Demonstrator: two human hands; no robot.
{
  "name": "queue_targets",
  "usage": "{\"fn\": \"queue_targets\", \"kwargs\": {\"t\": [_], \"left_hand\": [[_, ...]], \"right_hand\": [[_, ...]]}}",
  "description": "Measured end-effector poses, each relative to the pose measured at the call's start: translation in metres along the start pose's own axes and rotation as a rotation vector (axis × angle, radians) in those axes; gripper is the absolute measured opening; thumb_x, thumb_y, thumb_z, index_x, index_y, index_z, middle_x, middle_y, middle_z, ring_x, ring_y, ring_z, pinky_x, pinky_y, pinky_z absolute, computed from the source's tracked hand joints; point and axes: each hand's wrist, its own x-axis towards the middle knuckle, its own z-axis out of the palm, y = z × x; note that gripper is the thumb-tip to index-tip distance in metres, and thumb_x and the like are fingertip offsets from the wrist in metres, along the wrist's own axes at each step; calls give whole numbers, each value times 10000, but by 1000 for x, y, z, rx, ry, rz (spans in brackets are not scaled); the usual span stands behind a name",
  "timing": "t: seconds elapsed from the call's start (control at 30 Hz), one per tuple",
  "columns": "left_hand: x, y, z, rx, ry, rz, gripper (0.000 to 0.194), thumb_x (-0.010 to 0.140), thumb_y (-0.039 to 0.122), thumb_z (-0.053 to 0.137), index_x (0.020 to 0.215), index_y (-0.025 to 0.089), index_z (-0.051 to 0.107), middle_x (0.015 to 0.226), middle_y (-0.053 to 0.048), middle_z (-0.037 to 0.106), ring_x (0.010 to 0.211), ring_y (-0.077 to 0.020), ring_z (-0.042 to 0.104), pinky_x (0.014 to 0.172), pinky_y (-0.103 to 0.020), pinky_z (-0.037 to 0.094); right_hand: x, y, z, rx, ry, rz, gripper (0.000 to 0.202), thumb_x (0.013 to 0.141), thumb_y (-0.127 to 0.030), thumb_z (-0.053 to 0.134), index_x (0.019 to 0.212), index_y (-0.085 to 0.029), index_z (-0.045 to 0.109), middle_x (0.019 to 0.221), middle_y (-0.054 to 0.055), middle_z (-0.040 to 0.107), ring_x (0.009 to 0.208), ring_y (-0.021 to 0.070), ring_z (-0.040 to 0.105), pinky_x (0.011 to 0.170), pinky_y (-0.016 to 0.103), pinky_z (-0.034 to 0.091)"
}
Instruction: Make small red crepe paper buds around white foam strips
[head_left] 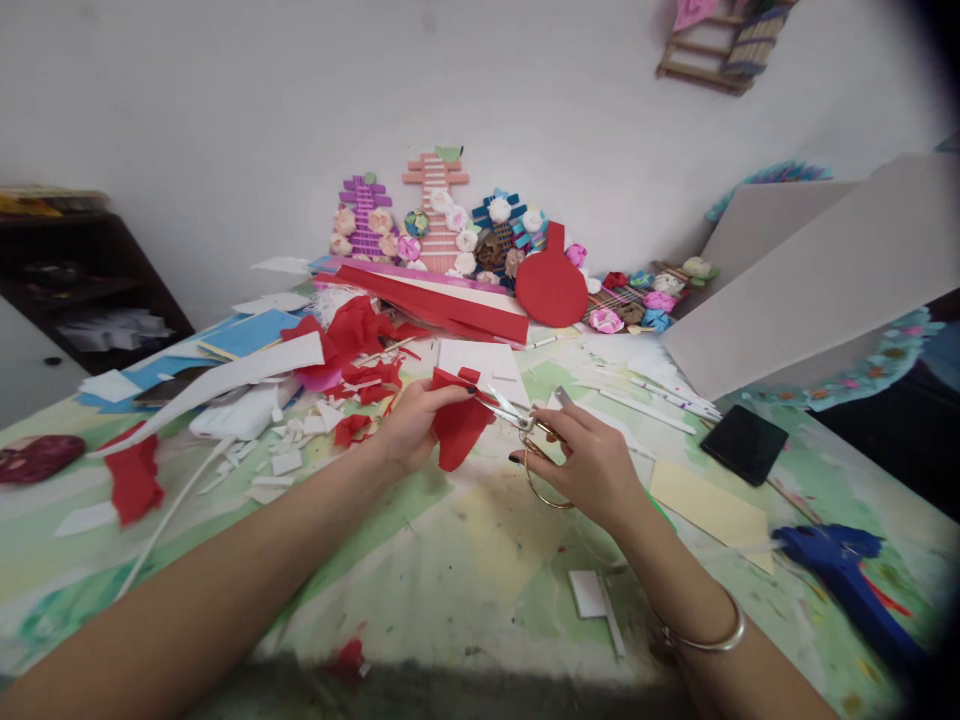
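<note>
My left hand (415,425) pinches a piece of red paper (459,430) over the middle of the table, thumb on top near its upper edge. My right hand (589,455) grips gold-handled scissors (523,424), with fingers in the loops. The silver blades point left and lie at the right edge of the red paper, partly apart. A small red piece (469,375) shows just above my left thumb. Behind the hands is a white sheet (480,360).
Red and white scraps (367,385) lie to the left, near a white strip (247,375). A blue glue gun (840,570) and a black phone (745,444) are at the right. Flower decorations and a red round shape (552,288) stand against the wall.
</note>
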Motion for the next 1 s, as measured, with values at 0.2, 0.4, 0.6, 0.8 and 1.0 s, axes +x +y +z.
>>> {"fn": "queue_targets", "kwargs": {"t": [0.2, 0.4, 0.6, 0.8, 1.0], "left_hand": [[1, -2, -3, -6, -65, -38, 41, 711, 94, 664, 715, 109, 702, 666, -57, 720, 601, -190, 676, 616, -308, 551], [-1, 0, -3, 108, -161, -67, 160, 668, 170, 774, 804, 101, 724, 703, -66, 729, 637, -195, 687, 647, -305, 542], [0, 1, -4, 189, -194, -23, 231, 570, 108, 814, 788, 104, 736, 673, -58, 726, 642, -183, 679, 648, -282, 518], [1, 1, -5, 222, -207, -28, 215, 549, 96, 803, 754, 113, 740, 646, -52, 719, 622, -177, 663, 613, -280, 509], [0, 1, -3, 202, -219, -28, 169, 562, 83, 788, 721, 120, 740, 646, -51, 714, 618, -171, 662, 601, -269, 516]], "right_hand": [[-1, 2, 1, -20, 16, -19, 310, 816, -388, 661, 999, -138, 657, 793, 57, 658, 591, 139, 553, 570, 269, 441], [-1, 2, 1, 7, 16, -10, 320, 790, -364, 698, 1000, -125, 663, 803, 59, 659, 592, 138, 546, 558, 267, 436], [0, 0, 0, 2, 38, -30, 304, 782, -346, 706, 988, -126, 665, 787, 50, 658, 582, 134, 544, 551, 260, 433], [-1, 0, -1, -9, 44, -43, 311, 780, -327, 712, 1009, -123, 662, 811, 52, 663, 585, 129, 545, 558, 258, 438], [-1, -2, -3, -32, 43, -55, 286, 800, -339, 687, 1001, -137, 659, 807, 49, 661, 598, 131, 552, 558, 255, 431]]}}
